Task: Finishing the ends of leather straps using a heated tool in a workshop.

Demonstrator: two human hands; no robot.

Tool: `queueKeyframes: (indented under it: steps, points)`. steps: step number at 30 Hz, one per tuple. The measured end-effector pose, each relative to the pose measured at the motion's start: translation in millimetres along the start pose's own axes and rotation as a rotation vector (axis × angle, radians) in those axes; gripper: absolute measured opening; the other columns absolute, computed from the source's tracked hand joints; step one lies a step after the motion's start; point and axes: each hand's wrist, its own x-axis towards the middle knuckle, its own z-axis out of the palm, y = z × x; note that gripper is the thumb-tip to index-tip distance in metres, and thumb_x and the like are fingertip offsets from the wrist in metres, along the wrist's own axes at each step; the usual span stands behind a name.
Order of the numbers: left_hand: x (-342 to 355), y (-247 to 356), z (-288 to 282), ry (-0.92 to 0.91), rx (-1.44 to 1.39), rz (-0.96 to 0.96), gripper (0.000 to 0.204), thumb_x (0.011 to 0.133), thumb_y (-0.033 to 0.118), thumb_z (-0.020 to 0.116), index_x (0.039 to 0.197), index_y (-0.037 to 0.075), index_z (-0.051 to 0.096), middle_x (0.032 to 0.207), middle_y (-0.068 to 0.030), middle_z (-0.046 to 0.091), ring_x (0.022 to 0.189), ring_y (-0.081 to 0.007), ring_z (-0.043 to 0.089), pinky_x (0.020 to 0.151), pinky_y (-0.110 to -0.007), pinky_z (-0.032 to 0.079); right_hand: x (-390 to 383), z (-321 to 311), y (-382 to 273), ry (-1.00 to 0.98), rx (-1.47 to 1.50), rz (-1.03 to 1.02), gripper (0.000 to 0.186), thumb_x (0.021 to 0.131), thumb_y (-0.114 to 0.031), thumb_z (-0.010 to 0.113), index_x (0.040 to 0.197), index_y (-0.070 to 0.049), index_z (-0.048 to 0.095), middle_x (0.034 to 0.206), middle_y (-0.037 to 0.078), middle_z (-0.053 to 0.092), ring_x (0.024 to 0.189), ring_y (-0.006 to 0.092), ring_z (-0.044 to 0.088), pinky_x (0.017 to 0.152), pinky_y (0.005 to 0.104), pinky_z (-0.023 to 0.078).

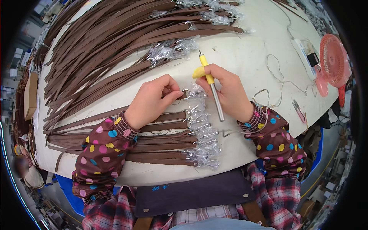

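Note:
My left hand (155, 99) is closed, with thumb and index finger pinching the end of a brown strap (177, 96) beside its metal ring. In my right hand (228, 92) is a pen-shaped tool (203, 60) with a yellow grip, a silver shaft and a thin dark tip that points away from me. A yellow cover shows at a fingertip of that hand, against the grip. Below the left hand several more brown straps (165, 147) lie side by side, their metal clasps wrapped in clear plastic (201, 130).
A large pile of brown straps (111, 34) covers the far left of the white table (245, 57). At the right are a white power strip (303, 57), a pink fan (334, 61), thread snips (299, 111) and a loose cord (281, 78). A cardboard box (30, 96) stands left.

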Motion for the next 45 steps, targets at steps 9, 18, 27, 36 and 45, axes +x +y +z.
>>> queueKeyframes:
  steps: [9,18,27,36,45]
  points:
    - [-0.4,-5.0,-1.0,0.019,-0.291,-0.245,0.015,0.090,0.012,0.064,0.089,0.000,0.054,0.073,-0.0032,0.061,0.059,-0.0081,0.055,0.053,-0.023,0.048,0.5,12.4,-7.9,0.005,0.621,0.197,0.021,0.090,-0.017,0.066,0.096,0.001,0.058,0.082,0.004,0.062,0.071,0.0085,0.057,0.061,0.0240,0.047]
    - [-2.9,-2.1,-2.4,0.022,-0.315,-0.191,0.019,0.087,0.009,0.066,0.095,0.000,0.052,0.081,-0.0048,0.059,0.065,-0.0094,0.056,0.056,-0.024,0.049,3.2,20.0,-7.4,0.101,0.369,0.173,0.021,0.086,-0.012,0.066,0.090,-0.002,0.048,0.078,0.004,0.060,0.069,0.0071,0.058,0.056,0.0220,0.047]
    - [-1.6,7.8,-9.9,-0.120,0.034,0.009,0.026,0.079,0.005,0.066,0.103,0.006,0.056,0.093,-0.0071,0.053,0.072,-0.0180,0.055,0.068,-0.030,0.048,-1.0,12.7,-5.8,0.287,0.605,0.264,0.017,0.087,-0.011,0.065,0.091,-0.004,0.049,0.079,0.001,0.059,0.069,0.0042,0.054,0.056,0.0202,0.041]
    - [-4.7,5.7,1.7,-0.016,0.161,0.102,0.017,0.080,0.007,0.065,0.095,0.010,0.058,0.092,-0.0066,0.054,0.076,-0.0240,0.061,0.067,-0.034,0.050,-0.3,13.5,-8.6,0.254,0.641,0.273,0.017,0.088,-0.011,0.064,0.090,-0.003,0.049,0.080,0.002,0.059,0.070,0.0043,0.054,0.057,0.0199,0.041]
    - [-2.6,-3.8,6.5,0.108,0.094,0.184,0.011,0.085,0.009,0.064,0.089,0.004,0.055,0.081,-0.0088,0.062,0.069,-0.0233,0.063,0.058,-0.033,0.049,-0.8,14.9,-8.4,0.214,0.644,0.261,0.017,0.088,-0.012,0.064,0.090,-0.003,0.050,0.078,0.001,0.058,0.070,0.0046,0.053,0.057,0.0209,0.041]
